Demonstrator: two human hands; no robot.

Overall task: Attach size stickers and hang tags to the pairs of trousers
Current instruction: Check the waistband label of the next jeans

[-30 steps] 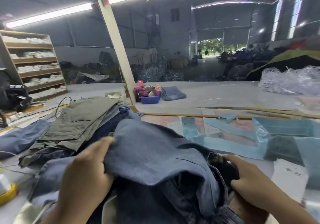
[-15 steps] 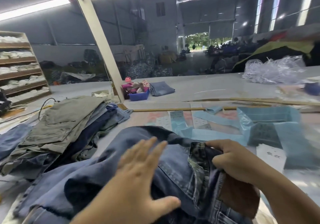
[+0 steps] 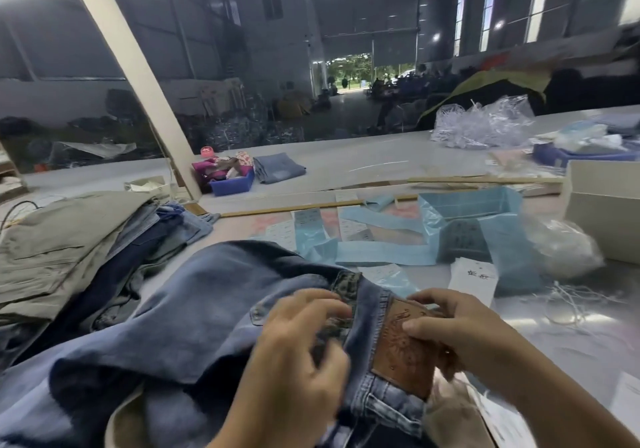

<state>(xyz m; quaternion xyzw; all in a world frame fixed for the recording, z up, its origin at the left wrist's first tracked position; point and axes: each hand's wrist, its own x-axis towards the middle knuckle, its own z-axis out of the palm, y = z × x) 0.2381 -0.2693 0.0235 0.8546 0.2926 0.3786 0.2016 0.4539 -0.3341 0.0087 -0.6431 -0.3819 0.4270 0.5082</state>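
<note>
A pair of blue jeans [image 3: 207, 302] lies crumpled in front of me, waistband turned toward my hands. A brown leather patch [image 3: 401, 354] shows on the waistband. My right hand [image 3: 457, 333] grips the waistband at the patch, thumb lying across the leather. My left hand [image 3: 298, 361] has curled fingers on the waistband just left of the patch, beside a dark inner label [image 3: 346, 283]. Strips of light blue sticker backing [image 3: 381, 257] and white size sticker sheets [image 3: 349, 227] lie on the table beyond the jeans. White paper tags [image 3: 472, 279] lie to the right.
A stack of folded trousers with an olive pair [image 3: 55, 243] on top sits at the left. A blue bin [image 3: 232, 184] and folded jeans [image 3: 278, 168] stand farther back by a slanted post [image 3: 138, 77]. A white box [image 3: 606, 219], plastic bags [image 3: 485, 125] and loose string [image 3: 571, 305] are at the right.
The view tilted down and right. My left hand went from flat on the denim to curled on the waistband. The waistband turned, and the leather patch now faces up under my right thumb.
</note>
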